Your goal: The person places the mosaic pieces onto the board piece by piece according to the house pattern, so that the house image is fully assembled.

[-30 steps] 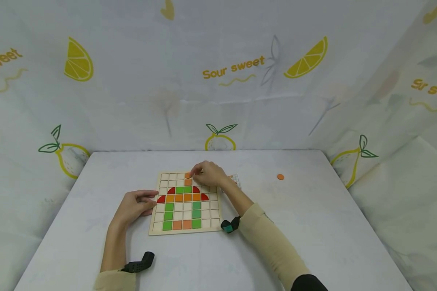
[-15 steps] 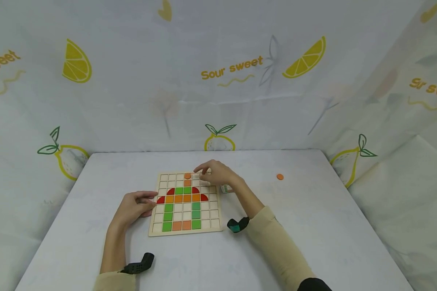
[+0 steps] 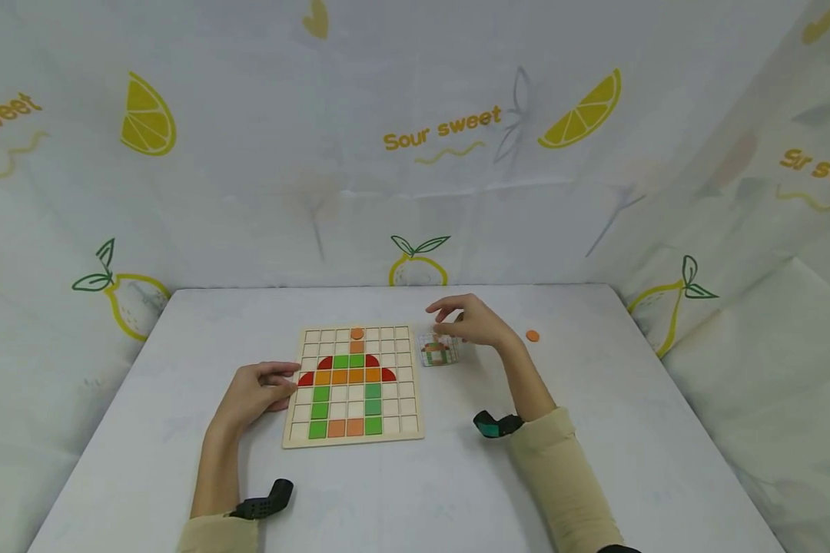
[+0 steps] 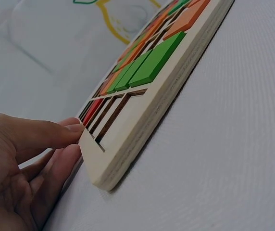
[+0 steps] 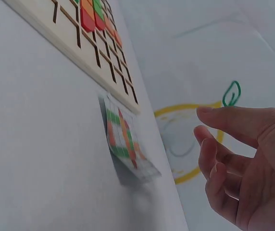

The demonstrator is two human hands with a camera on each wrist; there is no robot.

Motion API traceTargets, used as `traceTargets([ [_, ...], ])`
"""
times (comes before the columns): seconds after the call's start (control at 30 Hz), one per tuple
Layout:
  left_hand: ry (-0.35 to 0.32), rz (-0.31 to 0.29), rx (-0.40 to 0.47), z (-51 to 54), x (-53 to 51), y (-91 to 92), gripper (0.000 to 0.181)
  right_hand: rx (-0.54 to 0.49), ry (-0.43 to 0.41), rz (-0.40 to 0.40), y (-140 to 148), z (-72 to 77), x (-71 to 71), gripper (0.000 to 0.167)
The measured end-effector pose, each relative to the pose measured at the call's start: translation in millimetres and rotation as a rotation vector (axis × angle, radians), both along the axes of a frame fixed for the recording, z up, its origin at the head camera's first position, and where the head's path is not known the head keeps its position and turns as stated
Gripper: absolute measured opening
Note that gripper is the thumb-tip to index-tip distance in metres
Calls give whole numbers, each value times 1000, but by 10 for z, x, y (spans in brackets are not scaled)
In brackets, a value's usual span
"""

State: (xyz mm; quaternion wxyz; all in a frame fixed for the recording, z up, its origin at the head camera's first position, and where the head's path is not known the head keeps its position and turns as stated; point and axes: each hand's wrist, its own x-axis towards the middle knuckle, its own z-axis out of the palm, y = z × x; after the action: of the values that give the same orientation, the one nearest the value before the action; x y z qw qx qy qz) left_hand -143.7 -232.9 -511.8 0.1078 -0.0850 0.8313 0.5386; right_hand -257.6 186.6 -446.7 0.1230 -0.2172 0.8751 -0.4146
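Note:
In the head view a wooden grid board (image 3: 396, 399) lies flat on the white table. Green, orange and red pieces form a shape on it, with an orange disc (image 3: 356, 334) in the top row. At the board's left edge rests my left hand (image 3: 252, 393), its thumb and fingertips touching the rim. My right hand (image 3: 477, 321) hovers right of the board with nothing in it, fingers loosely bent. Just below its fingertips is a small pattern card (image 3: 437, 352) showing a similar coloured shape on a grid. One end of the card curls up in the right wrist view.
Another orange disc (image 3: 532, 336) lies on the table (image 3: 629, 430) to the right of my right hand. A white cloth (image 3: 283, 223) printed with lemons hangs behind the table and along its sides.
My right hand has left the orange disc in the board's top row and moved right, beyond the board. The pattern card has come into view. My left hand stays put.

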Motion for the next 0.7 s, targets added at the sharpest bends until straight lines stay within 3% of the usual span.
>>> traceTargets([
  [0.37,-1,-2,2,26,25,4,46,28,-44,-190,931,-64,106,46],
  [0.7,0,10,-20,11,13,26,44,57,-118,-308,1564,-225,179,50],
])
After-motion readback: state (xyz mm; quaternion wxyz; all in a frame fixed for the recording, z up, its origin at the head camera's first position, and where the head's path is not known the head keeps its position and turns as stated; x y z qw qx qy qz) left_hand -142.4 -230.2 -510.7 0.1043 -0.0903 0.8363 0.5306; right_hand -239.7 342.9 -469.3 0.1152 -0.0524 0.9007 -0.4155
